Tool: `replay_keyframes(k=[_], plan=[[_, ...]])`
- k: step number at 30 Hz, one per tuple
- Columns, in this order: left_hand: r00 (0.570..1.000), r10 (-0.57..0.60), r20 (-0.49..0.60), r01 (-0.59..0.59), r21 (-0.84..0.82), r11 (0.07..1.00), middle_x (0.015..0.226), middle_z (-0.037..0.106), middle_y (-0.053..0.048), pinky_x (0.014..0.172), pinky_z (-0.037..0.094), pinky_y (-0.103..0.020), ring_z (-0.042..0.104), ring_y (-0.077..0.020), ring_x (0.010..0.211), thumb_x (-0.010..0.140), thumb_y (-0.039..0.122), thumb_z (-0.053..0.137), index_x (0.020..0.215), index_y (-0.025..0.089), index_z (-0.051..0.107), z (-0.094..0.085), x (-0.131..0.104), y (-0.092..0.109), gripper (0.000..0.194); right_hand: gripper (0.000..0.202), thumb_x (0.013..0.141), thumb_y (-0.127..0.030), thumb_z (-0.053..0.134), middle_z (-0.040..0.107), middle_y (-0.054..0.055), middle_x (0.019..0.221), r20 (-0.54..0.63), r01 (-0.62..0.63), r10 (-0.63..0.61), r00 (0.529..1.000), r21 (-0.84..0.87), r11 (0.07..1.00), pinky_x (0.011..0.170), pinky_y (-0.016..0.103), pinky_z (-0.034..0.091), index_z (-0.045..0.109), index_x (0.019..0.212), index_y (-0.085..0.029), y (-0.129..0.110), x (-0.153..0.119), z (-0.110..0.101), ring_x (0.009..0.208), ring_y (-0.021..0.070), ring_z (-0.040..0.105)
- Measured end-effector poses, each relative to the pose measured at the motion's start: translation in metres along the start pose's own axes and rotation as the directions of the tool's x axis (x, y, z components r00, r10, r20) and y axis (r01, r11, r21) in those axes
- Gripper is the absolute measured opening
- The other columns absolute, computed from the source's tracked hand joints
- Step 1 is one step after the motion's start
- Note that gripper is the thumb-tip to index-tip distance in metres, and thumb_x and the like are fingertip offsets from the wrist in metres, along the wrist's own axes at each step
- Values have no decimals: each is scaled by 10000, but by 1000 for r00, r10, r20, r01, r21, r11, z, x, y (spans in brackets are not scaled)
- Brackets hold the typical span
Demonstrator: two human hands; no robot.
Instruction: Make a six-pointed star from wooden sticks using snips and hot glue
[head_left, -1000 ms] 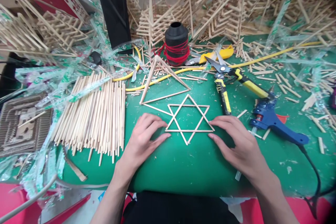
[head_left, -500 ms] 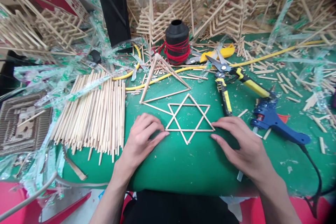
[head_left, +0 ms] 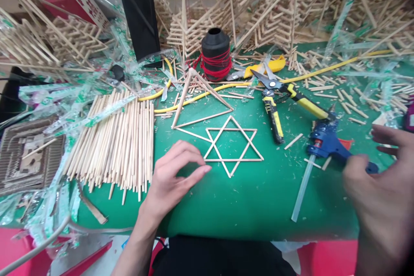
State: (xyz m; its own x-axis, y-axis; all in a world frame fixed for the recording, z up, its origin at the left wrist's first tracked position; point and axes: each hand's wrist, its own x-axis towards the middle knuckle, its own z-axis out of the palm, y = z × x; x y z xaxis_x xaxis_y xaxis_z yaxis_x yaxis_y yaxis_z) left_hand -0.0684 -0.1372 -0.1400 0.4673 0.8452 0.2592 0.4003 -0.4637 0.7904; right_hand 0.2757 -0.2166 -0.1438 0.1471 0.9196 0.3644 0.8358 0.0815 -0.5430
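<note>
A six-pointed star of thin wooden sticks lies flat on the green table. My left hand is at its left corner, thumb and forefinger closed together against the stick end. Over on the right, my right hand is blurred, its thumb and fingers apart around the handle end of a blue glue gun. Part of that handle is hidden by the hand. A clear glue stick sticks out from the gun toward me. Behind the star stands a pyramid-like stick frame.
Left of my left hand lies a pile of wooden sticks. Yellow-and-black cutters lie beyond the star, near a black spool with red thread. A phone stands upright behind. Stick bundles and plastic strips crowd the back.
My right hand has left the star's right corner and moved right to the glue gun's handle. My left hand stays at the left corner.
</note>
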Motion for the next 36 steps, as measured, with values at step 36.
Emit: replay_keyframes(k=[36], plan=[[996, 92, -9, -72, 537, 840, 1279, 717, -117, 1152, 439, -493, 646, -254, 1240, 996, 109, 543, 1405, 172, 528, 14, 1, -25, 414, 531, 943, -140, 558, 604, 212, 1415, 293, 320, -312, 904, 19, 947, 1041, 540, 516, 450, 1462, -140, -64, 18, 80, 1294, 340, 590]])
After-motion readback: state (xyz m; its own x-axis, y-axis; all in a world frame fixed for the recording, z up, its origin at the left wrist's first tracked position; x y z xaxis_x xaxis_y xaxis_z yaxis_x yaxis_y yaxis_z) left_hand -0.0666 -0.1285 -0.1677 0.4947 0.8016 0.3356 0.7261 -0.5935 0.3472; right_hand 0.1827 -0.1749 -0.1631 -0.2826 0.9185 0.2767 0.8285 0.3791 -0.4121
